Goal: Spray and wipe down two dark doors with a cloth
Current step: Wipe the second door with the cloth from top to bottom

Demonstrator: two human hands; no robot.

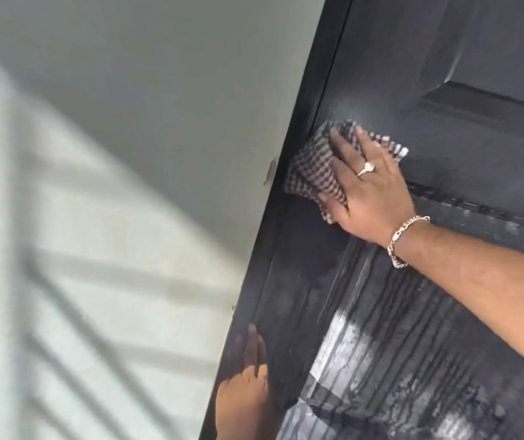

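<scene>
Wiping is the step in hand: the right hand (371, 188), fingers flat, presses the checked cloth (314, 173) against the dark door (444, 58); left hand (248, 385) rests open below; streaks beneath the wrist likely need the next pass

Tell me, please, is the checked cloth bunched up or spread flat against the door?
Bunched. The checked cloth lies in crumpled folds under the open right hand, pressed to the dark door, edges sticking out unevenly.

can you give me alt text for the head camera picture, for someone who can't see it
A person's right hand, fingers flat, presses a checked cloth against a wet, streaked dark door. The left hand rests on the door's edge lower down, beside a pale wall.
</scene>
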